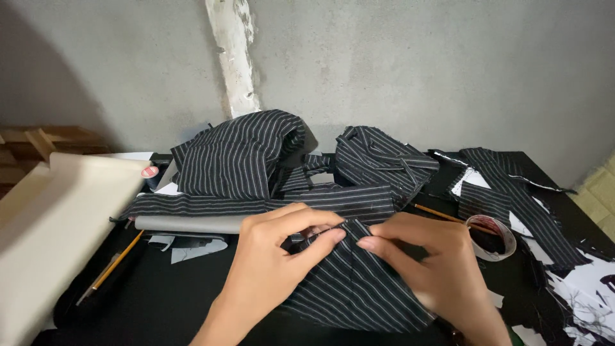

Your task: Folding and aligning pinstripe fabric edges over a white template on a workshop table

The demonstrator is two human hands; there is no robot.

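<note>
Head view: left hand [269, 266] and right hand [435, 269] both low and central, meeting over a striped cloth piece [355, 288] spread flat on the black bench [160, 301]. Left fingers [327, 238] pinched on a small fold at the upper edge of that piece; right fingers [375, 243] pinched on the same edge, tips nearly touching those of the left. Heaped behind: more striped cloth [256, 160], bulked up against the grey wall [416, 70]. Grey roll [189, 224] lying just beside the left wrist, partly under the heap. Pencil [112, 266] at left on the bench, second pencil [439, 214] near the right hand. Tape roll [493, 237] just beyond the right hand. Pale board [51, 224] at far left. Paper scraps [589, 295] at right.

Risk, judged: fold held only by fingertips, likely to slip open if either pinch eases; dark stripes on dark bench likely to hide a crooked edge; tape roll close enough to be knocked by the right hand
</note>
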